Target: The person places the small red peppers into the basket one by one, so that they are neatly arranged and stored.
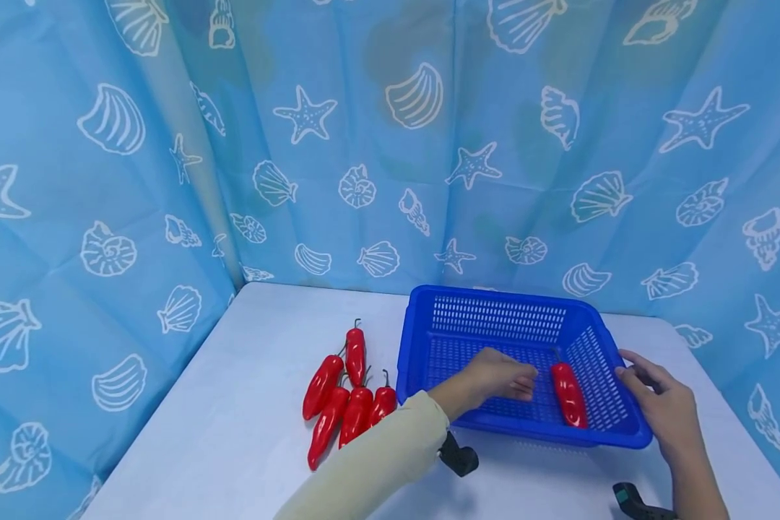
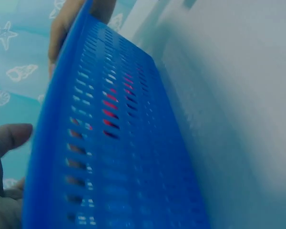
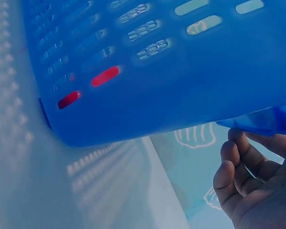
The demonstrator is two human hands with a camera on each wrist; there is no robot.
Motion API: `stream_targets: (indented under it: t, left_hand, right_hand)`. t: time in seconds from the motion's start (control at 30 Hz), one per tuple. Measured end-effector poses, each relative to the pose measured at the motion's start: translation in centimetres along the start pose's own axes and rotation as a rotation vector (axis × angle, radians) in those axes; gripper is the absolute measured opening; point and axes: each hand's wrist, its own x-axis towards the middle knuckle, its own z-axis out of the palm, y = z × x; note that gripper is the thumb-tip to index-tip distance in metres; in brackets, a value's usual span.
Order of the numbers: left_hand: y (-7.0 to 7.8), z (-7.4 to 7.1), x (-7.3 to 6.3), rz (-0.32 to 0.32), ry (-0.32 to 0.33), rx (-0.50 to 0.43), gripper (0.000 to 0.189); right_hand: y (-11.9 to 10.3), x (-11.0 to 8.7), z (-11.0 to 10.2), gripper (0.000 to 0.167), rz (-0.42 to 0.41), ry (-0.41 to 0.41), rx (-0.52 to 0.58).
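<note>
A blue plastic basket (image 1: 481,426) with slotted walls stands on the white table. Inside it, near the right wall, lies one red chili pepper (image 1: 568,395); bits of red show through the slots in both wrist views. My left hand (image 1: 499,374) is over the basket, left of that pepper, its fingers loosely bent and nothing visible in them. In the left wrist view its thumb (image 2: 14,137) sticks out beyond the rim. My right hand (image 1: 666,404) holds the basket's right rim, fingers (image 3: 224,174) bent at the edge in the right wrist view.
Several more red chili peppers (image 1: 330,419) lie close together on the table (image 1: 234,404), left of the basket; my left sleeve (image 1: 390,448) partly covers them. A blue curtain (image 1: 364,144) with white shell prints hangs behind and beside the table. Black device parts (image 1: 458,455) show near each wrist.
</note>
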Motion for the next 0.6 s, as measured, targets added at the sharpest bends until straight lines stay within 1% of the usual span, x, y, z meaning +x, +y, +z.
stream_targets:
  t: [0.1, 0.2, 0.3, 0.5, 0.6]
  left_hand:
    - [-0.2, -0.9, -0.1, 0.018, -0.039, -0.025, 0.016]
    - [-0.2, -1.8, -0.3, 0.021, -0.061, -0.04, 0.017]
    - [-0.1, -2.6, -0.6, 0.024, -0.067, -0.027, 0.018]
    - [0.3, -4.1, -1.1, 0.05, -0.084, -0.004, 0.02]
    - [0.3, -4.8, -1.2, 0.05, -0.076, 0.001, 0.023]
  right_hand:
    - [0.0, 0.0, 0.0, 0.071, -0.01, 0.004, -0.002]
    - [0.1, -0.1, 0.1, 0.071, -0.018, 0.006, -0.001]
    - [0.2, -0.1, 0.1, 0.071, -0.013, 0.001, 0.0]
    - [0.1, 0.0, 0.0, 0.071, -0.007, -0.001, 0.007]
    - [0.1, -0.1, 0.1, 0.071, -0.002, -0.004, 0.023]
